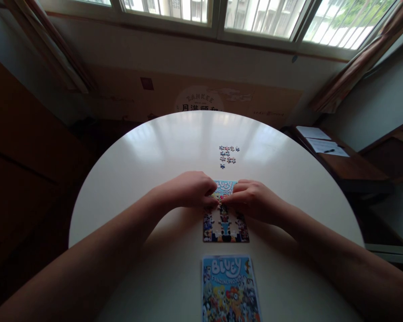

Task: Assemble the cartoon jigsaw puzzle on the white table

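Note:
A partly assembled jigsaw puzzle with a blue "Bluey" title lies flat on the white table, with gaps showing the tabletop. My left hand reaches over its left side, fingers curled, thumb and fingertip at a small jigsaw piece near the middle. From the other side, my right hand meets it there, its fingers pressed close at the same spot. How firmly either hand grips the piece is hard to make out, since fingertips cover most of it. Nearer to me is a printed picture card with the same title and cartoon characters.
Beyond the puzzle, several loose jigsaw pieces lie in rough rows. The round white table has a curved far edge before a window wall. On the right stands a brown wooden desk with papers and a pen.

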Motion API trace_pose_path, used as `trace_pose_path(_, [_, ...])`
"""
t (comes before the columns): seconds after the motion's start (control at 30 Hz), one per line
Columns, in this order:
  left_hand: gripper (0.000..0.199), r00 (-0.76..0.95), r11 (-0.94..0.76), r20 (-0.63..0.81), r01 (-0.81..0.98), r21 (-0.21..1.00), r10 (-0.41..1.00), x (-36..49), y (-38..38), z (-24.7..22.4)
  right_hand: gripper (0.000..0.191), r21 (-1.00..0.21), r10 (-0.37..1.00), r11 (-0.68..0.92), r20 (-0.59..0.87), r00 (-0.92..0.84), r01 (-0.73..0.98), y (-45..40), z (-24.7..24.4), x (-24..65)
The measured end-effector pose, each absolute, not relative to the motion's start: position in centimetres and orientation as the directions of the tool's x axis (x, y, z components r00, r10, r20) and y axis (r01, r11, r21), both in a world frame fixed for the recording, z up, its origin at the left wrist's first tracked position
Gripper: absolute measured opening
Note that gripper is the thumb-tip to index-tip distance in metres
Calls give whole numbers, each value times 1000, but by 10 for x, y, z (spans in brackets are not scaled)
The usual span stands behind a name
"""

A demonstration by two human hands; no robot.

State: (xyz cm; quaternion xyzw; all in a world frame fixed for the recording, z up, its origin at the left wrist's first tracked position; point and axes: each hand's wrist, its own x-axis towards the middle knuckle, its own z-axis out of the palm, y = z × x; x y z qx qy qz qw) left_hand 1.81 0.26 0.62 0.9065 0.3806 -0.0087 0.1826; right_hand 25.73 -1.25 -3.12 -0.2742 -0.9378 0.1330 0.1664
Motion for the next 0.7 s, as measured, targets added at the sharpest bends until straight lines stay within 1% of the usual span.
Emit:
trace_pose_path(0.27, [30,709,-648,-146,694,313,690,17,3,7,28,-433,627,738,158,-763,517,-17,-25,256])
trace_pose_path(0.37, [30,713,-655,-124,689,311,690,13,5,7,30,-445,647,721,158,-746,531,-15,-28,256])
trace_pose_path(0.5, [32,708,-651,-106,690,317,698,8,8,8,26,-459,617,750,223,-755,477,-13,-32,256])
trace_pose_path(0.6, [34,693,-634,-112,703,321,712,6,10,8,23,-437,570,796,306,-762,420,-12,-31,256])
trace_pose_path(0.7, [33,677,-616,-133,721,317,724,4,13,9,22,-402,557,820,396,-730,407,-11,-28,259])
